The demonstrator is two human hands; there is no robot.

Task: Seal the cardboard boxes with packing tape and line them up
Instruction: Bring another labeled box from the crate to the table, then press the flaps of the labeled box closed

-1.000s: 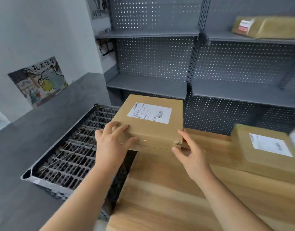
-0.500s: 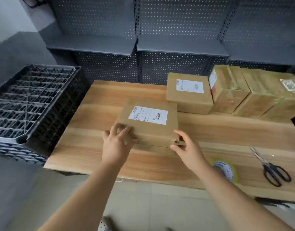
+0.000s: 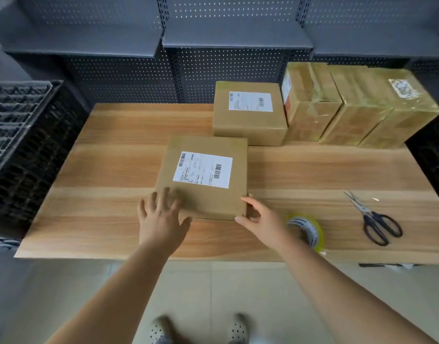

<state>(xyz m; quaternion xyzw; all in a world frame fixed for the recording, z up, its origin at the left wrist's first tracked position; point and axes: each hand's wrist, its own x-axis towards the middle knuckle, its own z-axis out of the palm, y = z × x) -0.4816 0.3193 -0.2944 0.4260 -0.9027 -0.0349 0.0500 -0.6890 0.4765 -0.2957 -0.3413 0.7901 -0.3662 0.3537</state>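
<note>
Left grip (image 3: 161, 219) lies flat on the near left corner of the cardboard box (image 3: 206, 194), with the fingers straight, spread apart and pressing on the top face. Right grip (image 3: 260, 219) is clamped on the near right corner of the same box: thumb on the near face, fingers curled against the right face.

The box is plain brown, low and roughly square. A white shipping label (image 3: 203, 169) with barcodes is on its top face. A dark line runs along the bottom of its near face. The box rests flat near the middle of the wooden bench (image 3: 109, 170).

A second labelled brown box (image 3: 248, 125) stands just beyond its far right corner. A row of boxes wrapped in glossy tape (image 3: 350, 108) stands to the right of the second box.

A tape roll (image 3: 310, 229) lies near the bench's near edge, partly hidden by the right wrist. Scissors (image 3: 377, 222) lie further right. A black slatted crate (image 3: 22, 145) stands left of the bench. Grey perforated shelving (image 3: 226, 40) stands behind the bench.
</note>
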